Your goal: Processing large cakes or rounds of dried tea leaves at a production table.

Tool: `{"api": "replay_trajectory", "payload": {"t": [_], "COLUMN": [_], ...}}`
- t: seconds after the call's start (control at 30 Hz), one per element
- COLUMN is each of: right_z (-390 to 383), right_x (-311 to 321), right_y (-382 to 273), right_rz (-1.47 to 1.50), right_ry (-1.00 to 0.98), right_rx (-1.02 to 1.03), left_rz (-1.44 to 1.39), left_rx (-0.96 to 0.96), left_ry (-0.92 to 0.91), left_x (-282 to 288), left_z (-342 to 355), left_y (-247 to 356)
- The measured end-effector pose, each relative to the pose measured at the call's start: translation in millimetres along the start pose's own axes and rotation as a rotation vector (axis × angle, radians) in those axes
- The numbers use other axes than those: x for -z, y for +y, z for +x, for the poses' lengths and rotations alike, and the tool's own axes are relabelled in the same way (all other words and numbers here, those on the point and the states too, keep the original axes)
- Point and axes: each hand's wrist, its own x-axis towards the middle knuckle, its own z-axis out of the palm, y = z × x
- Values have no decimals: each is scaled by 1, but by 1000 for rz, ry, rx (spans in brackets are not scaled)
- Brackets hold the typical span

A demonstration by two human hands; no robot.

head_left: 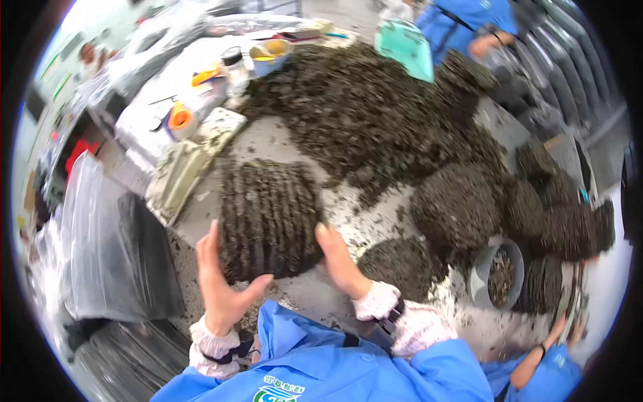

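Note:
A squarish dark slab [270, 218] of leaf-like material, ridged in rows, lies on the table in front of me. My left hand [226, 285] is at its lower left corner, fingers stretched upward and thumb spread wide. At the slab's right edge is my right hand [343, 264], its tip against or very close to the side; some of its fingers are hidden. Neither hand is wrapped round anything. Beyond the slab spreads a large heap of loose dark flakes [375, 114]. Right of my right hand lie a small round mound [398, 268] and a larger one [455, 204].
A pale, flake-dusted tray [194, 164] stands left of the slab, near an orange-topped container [181, 120] and a jar [233, 59]. A grey bucket [479, 278] and stacked dark slabs [569, 231] are on the right. A turquoise dustpan [406, 50] lies near a co-worker [462, 27]; another co-worker [549, 368] is lower right.

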Motion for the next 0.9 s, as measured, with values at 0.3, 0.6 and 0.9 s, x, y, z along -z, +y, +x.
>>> {"api": "replay_trajectory", "payload": {"t": [0.3,0.6,0.9], "right_z": [-53,-182,-208], "right_x": [34,186,166], "right_y": [35,-15,9], "right_rz": [318,-126,-492], "right_ry": [-151,499,789], "right_rx": [-738,-216,-137], "left_rz": [729,566,40], "left_rx": [-267,-420,-694], "left_ry": [-259,-59,-887], "left_x": [-44,-90,-197], "left_z": [-7,45,-37], "left_y": [12,13,22]}}
